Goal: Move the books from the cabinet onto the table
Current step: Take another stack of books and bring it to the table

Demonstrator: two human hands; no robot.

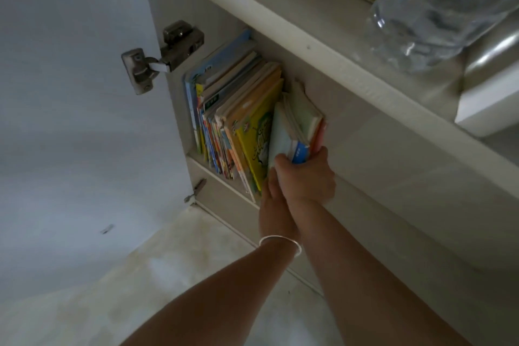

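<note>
Open cabinet door (70,93) at left on its metal hinge (163,56), then a row of thin picture books (233,118) upright inside the cabinet (280,34). Left hand (273,205), bracelet (280,243) at the wrist, tucked under the right; finger state impossible to tell. Right hand (306,177) gripping a small bundle of books (300,126) by its lower end, at the row's right edge, beneath a clear water bottle (441,5) on top

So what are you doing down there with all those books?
A person is reaching into the open cabinet to take books out. The right hand grips a small bundle of books at the right end of the row, and the left hand, with a bracelet on its wrist, reaches in beside it. The remaining books stand on the shelf.
</note>
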